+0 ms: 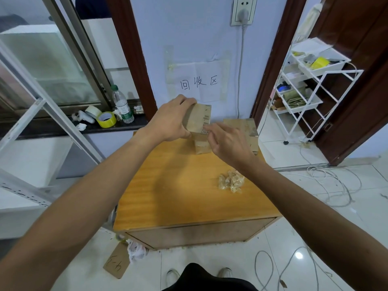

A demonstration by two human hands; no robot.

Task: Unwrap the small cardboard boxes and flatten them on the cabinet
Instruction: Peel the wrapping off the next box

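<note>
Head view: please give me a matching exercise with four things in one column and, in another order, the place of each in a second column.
Things:
1. small cardboard box
2. crumpled tape
3. yellow tape roll
4. water bottle

Places:
A. upright on the window ledge
B. on the cabinet top, right side
C. gripped by the left hand, above the cabinet
D. on the window ledge, next to a white tape roll

Pairs: 1-C, 2-B, 3-D, 4-A.
</note>
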